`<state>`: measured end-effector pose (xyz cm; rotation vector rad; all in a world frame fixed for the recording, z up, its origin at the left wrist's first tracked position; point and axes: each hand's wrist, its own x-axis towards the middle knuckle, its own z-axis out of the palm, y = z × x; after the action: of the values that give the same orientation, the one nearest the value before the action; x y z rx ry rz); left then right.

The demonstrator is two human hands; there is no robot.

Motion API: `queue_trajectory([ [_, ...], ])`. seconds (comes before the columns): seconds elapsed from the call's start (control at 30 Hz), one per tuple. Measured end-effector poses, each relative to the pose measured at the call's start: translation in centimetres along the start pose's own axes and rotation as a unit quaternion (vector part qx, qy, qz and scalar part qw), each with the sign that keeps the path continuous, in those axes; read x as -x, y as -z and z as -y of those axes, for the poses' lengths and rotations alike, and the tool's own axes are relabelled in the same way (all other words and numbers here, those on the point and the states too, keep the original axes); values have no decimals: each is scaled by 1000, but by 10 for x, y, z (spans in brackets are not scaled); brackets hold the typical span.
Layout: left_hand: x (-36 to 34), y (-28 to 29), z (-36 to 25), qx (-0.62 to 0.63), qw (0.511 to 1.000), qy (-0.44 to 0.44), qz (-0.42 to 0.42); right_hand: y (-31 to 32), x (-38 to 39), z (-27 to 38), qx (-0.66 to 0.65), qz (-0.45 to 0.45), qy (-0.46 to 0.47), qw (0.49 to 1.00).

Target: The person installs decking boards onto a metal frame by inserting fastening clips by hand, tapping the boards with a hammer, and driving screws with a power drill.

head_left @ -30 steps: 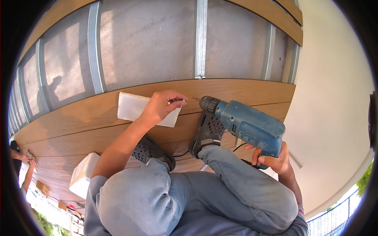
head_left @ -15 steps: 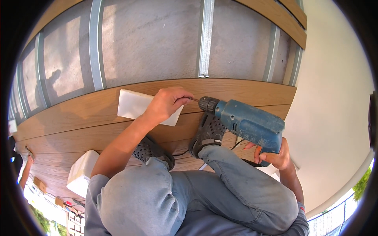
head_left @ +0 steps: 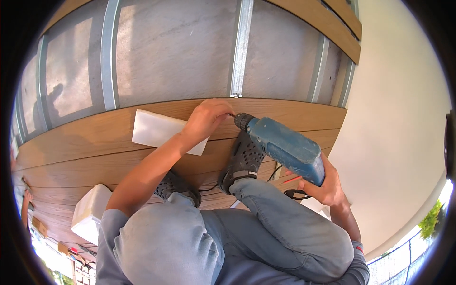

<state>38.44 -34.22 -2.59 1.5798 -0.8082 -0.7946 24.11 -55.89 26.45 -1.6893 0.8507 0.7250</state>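
Note:
My right hand [head_left: 328, 187] wraps round the rear grip of a blue corded power drill [head_left: 287, 147], which points left and slightly away from me. At its black chuck [head_left: 243, 121], the fingertips of my left hand [head_left: 208, 116] pinch a thin metal piece at the drill's tip; whether it is a bit or a screw cannot be made out. Both hands are over the wood-look planks [head_left: 294, 112], near the far board's edge beside a metal joist [head_left: 238, 52]. Under my left wrist lies a white rectangular block [head_left: 156, 127].
My dark perforated shoes [head_left: 243, 159] rest on the planks, with a black cord [head_left: 297, 195] nearby. A white box [head_left: 91, 214] stands at left. Beyond the boards are metal joists over concrete. A pale wall [head_left: 389, 104] borders the right. Another person's hand [head_left: 28, 195] shows far left.
The drill has moved left and its rear has swung nearer me. Its chuck is closer to my left fingertips, so less of the thin metal piece shows. The view has shifted slightly.

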Motion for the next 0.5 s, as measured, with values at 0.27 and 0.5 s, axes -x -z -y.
queue_trajectory([
  [0.27,-35,-11,15,-86,996,-21,-28,-3,-22,-6,3,-51,-14,999],
  [0.5,-26,2,20,-205,974,-51,-85,3,-34,-10,46,-44,-56,996],
])
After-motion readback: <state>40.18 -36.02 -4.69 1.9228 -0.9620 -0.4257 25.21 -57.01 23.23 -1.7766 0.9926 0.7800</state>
